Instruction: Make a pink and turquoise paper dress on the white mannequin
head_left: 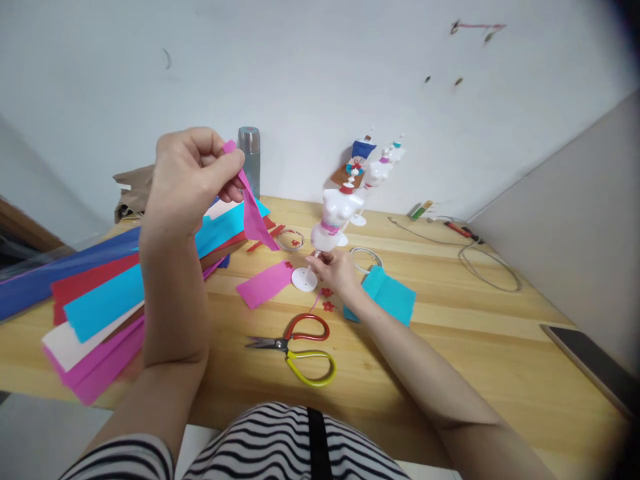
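Observation:
My left hand [193, 177] is raised over the left side of the table, pinching a twisted pink strip [255, 217] of crepe paper or cloth that dangles to the right. Below it, my right hand [336, 272] grips the thin stand of a small white dress-form mannequin [336, 210]. The mannequin tilts to the right and wears a red neck band and a pink waist band. Its round white base [304, 280] shows beside a flat pink piece [265, 285]. Small red flowers [327, 306] lie near the base. Scissors [290, 348] with one red and one yellow handle rest in front.
Coloured sheets [105, 303] are heaped at the left. A folded turquoise piece [387, 293] lies by my right forearm. More small mannequins [379, 172] and a steel flask [249, 157] stand at the back. A cable [467, 250] and a phone [590, 360] are on the right.

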The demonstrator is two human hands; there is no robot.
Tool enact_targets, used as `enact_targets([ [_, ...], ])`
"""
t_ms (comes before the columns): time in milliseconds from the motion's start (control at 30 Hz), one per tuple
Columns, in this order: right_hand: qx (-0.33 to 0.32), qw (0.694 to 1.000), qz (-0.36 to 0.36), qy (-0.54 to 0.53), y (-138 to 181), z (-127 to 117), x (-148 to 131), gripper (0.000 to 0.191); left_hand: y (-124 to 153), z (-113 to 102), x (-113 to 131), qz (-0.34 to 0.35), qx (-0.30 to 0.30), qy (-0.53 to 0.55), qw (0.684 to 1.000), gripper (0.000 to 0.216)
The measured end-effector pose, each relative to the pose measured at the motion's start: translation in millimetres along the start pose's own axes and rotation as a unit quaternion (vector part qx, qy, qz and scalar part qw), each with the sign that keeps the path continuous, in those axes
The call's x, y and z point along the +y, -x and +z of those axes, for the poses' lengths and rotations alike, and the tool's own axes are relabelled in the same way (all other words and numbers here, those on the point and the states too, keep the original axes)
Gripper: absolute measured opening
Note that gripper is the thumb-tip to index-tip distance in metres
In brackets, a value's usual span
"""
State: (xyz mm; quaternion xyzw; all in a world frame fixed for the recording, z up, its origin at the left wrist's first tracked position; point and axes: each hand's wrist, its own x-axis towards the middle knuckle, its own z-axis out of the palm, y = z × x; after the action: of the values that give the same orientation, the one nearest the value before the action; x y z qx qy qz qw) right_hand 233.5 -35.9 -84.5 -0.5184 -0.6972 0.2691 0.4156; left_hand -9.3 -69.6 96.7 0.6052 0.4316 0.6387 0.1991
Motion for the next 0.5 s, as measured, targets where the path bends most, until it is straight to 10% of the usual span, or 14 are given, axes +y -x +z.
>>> enact_targets([
  [500, -0.059, 0.998, 0.010, 0.013, 1.6, -5.6, -7.3, 0.040, -2.9, 8.4, -1.2, -0.049, -0.036, 0.047, 0.997, 0.024],
])
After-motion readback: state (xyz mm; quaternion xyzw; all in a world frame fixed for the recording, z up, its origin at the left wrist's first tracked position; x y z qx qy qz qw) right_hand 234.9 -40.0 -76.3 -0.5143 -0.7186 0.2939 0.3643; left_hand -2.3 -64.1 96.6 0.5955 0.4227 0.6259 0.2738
